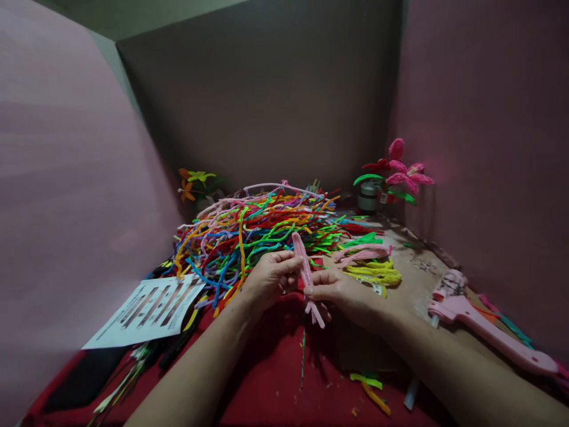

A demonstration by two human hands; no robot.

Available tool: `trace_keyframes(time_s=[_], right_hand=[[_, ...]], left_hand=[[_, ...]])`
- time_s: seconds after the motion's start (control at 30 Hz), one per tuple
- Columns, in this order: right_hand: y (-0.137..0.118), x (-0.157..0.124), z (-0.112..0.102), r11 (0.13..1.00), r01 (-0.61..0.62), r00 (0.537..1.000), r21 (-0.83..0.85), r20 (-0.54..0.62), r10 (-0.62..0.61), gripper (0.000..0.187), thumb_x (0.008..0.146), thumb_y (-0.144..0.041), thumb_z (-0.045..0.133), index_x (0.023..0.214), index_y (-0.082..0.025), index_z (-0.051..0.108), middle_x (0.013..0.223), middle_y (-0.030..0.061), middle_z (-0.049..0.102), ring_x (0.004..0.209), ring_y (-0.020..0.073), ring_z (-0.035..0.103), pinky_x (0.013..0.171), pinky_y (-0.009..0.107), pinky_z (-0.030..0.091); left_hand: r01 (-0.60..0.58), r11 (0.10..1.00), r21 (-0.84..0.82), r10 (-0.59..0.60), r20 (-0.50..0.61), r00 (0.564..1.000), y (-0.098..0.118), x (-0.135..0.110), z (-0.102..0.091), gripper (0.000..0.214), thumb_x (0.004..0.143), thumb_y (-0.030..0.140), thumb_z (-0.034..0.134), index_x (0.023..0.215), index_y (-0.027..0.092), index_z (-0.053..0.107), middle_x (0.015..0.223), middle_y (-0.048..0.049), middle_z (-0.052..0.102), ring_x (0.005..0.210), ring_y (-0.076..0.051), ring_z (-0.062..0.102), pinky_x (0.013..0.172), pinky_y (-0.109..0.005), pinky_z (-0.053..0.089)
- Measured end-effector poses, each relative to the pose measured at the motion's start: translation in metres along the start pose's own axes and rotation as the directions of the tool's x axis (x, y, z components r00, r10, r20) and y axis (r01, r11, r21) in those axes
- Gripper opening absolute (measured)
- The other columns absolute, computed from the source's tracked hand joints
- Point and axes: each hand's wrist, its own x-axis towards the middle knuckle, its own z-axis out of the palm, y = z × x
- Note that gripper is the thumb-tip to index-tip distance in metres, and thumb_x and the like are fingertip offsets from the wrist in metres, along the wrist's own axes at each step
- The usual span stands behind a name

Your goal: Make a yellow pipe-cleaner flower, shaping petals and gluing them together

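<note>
The pink fuzzy piece (pixel 303 264) stands between the 2 hands above the red cloth (pixel 267 373), its long axis running away from the person, far tip leaning slightly left, split ends pointing back and right. The left hand (pixel 273 276) pinches it from the left around mid-length; the right hand (pixel 340 292) pinches it from the right, lower, and is nearer the split ends. Both sets of fingers are closed narrowly on it, thumbs uppermost. A thin twisted strand (pixel 303 359) shows below; whether it joins the piece is hard to tell in this dim view.

Just beyond the tip, a tangled pile of coloured fuzzy stems (pixel 267 228) blocks the way forward. Past the right hand lie a pink bundle (pixel 362 255) and a yellow bundle (pixel 377 273); a pink glue gun (pixel 482 326) lies outside the right forearm. A printed sheet (pixel 149 311) lies left of the left forearm.
</note>
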Motion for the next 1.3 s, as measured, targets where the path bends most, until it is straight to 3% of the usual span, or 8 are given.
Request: trace_keyframes(time_s=[0.13,0.3,0.47,0.63,0.87,0.97,1.03,1.3], right_hand=[[0.000,0.000,0.000,0.998,-0.021,1.000,0.051,-0.005,0.021,0.012,0.066,-0.022,0.054,0.058,-0.013,0.057,0.045,-0.0024,0.053,0.038,0.0068,0.042,0.041,0.019,0.031],[-0.001,0.001,0.002,0.996,0.005,0.998,0.092,-0.063,0.001,0.016,0.065,-0.028,0.059,0.062,-0.013,0.057,0.050,-0.0015,0.056,0.040,0.0070,0.046,0.042,0.019,0.032],[-0.003,0.001,0.004,0.998,0.025,0.974,0.050,-0.226,-0.014,0.027,0.067,-0.037,0.060,0.061,-0.011,0.058,0.049,0.0003,0.059,0.035,0.0058,0.044,0.037,0.018,0.028],[0.000,0.002,0.004,0.995,-0.042,0.957,0.088,-0.281,0.065,0.020,0.063,-0.031,0.060,0.058,-0.012,0.058,0.043,-0.0003,0.059,0.028,0.0073,0.042,0.031,0.019,0.031],[0.003,0.004,0.006,0.981,-0.114,0.948,0.155,-0.279,0.154,0.015,0.062,-0.026,0.060,0.055,-0.013,0.057,0.036,0.0000,0.056,0.024,0.0076,0.042,0.026,0.017,0.029],[0.003,0.004,0.006,0.982,-0.117,0.948,0.148,-0.279,0.155,0.014,0.062,-0.024,0.059,0.055,-0.012,0.057,0.034,-0.0008,0.055,0.022,0.0073,0.040,0.025,0.016,0.028],[0.003,0.004,0.006,0.983,-0.114,0.947,0.144,-0.283,0.151,0.014,0.063,-0.023,0.059,0.055,-0.012,0.057,0.034,-0.0009,0.054,0.022,0.0071,0.040,0.024,0.016,0.028],[0.005,0.003,0.005,0.982,-0.138,0.962,0.127,-0.218,0.163,0.016,0.066,-0.024,0.060,0.057,-0.012,0.054,0.047,0.0034,0.063,0.032,0.0085,0.050,0.030,0.016,0.036]], left_hand=[[0.039,0.999,-0.009,-0.039,0.004,0.999,0.002,-0.001,0.000,0.031,0.064,0.032,0.069,0.084,0.009,0.062,0.060,-0.0013,0.054,0.045,-0.005,0.044,0.044,-0.018,0.032],[0.051,0.999,0.003,-0.051,0.017,0.999,0.000,0.000,-0.001,0.022,0.063,0.028,0.069,0.069,0.010,0.059,0.047,0.0045,0.045,0.037,-0.001,0.032,0.039,-0.016,0.022],[-0.019,0.982,0.186,0.026,-0.036,0.999,-0.003,0.000,0.003,0.025,0.063,0.033,0.068,0.067,0.009,0.061,0.052,0.0003,0.051,0.038,-0.002,0.035,0.038,-0.018,0.021],[-0.044,0.937,0.346,0.106,-0.160,0.981,-0.002,-0.003,0.013,0.024,0.063,0.033,0.066,0.058,0.010,0.060,0.038,0.0048,0.041,0.034,-0.003,0.028,0.036,-0.018,0.016],[-0.139,0.901,0.410,0.241,-0.207,0.948,0.002,-0.001,0.008,0.021,0.066,0.033,0.062,0.063,0.013,0.061,0.041,0.0061,0.042,0.036,-0.004,0.030,0.037,-0.018,0.023],[-0.212,0.749,0.627,0.431,-0.218,0.876,0.003,-0.001,0.004,0.018,0.067,0.031,0.061,0.064,0.013,0.062,0.052,0.0022,0.054,0.046,-0.007,0.043,0.045,-0.018,0.033],[-0.212,0.667,0.714,0.484,-0.199,0.852,0.003,-0.002,0.002,0.019,0.069,0.032,0.059,0.066,0.014,0.064,0.059,0.0002,0.059,0.053,-0.009,0.049,0.050,-0.019,0.036],[-0.180,0.731,0.659,0.431,-0.240,0.870,0.008,-0.001,-0.006,0.025,0.072,0.038,0.056,0.063,0.015,0.061,0.045,0.0045,0.046,0.040,-0.006,0.036,0.039,-0.019,0.027]])
